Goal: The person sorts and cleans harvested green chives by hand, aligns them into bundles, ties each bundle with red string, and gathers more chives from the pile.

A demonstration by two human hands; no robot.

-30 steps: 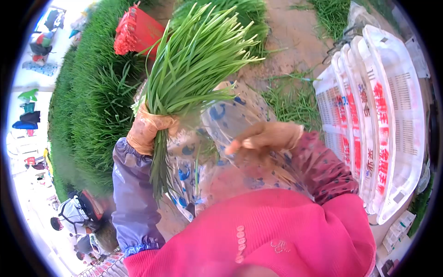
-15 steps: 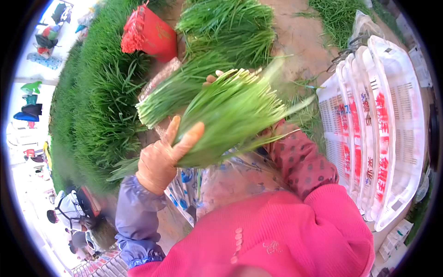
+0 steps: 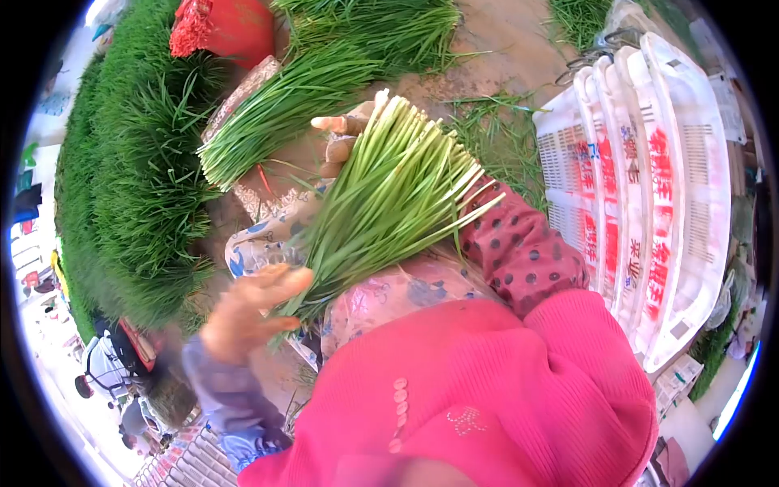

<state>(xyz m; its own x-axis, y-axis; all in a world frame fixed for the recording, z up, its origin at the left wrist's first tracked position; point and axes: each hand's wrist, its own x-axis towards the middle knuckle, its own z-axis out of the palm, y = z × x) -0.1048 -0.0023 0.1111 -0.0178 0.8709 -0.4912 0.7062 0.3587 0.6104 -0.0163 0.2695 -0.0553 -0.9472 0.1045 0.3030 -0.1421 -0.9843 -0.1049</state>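
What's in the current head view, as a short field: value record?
main_item: bunch of long green leaves with pale stalk ends
right_hand: right hand partly behind the bunch, grip mostly hidden
left_hand: left hand open, blurred, near leaf tips; contact unclear
beyond: second, flat-lying green leafy bunch
upper_left: red container
right_side: white plastic crates with red lettering

One head-worn camera looks forward and steeply down over the pink sweater (image 3: pixel 479 381), close above the bunch of chives (image 3: pixel 389 195); its round, wide view takes in ground (image 3: pixel 507 36) ahead and white plastic crates (image 3: pixel 704 211) at right.
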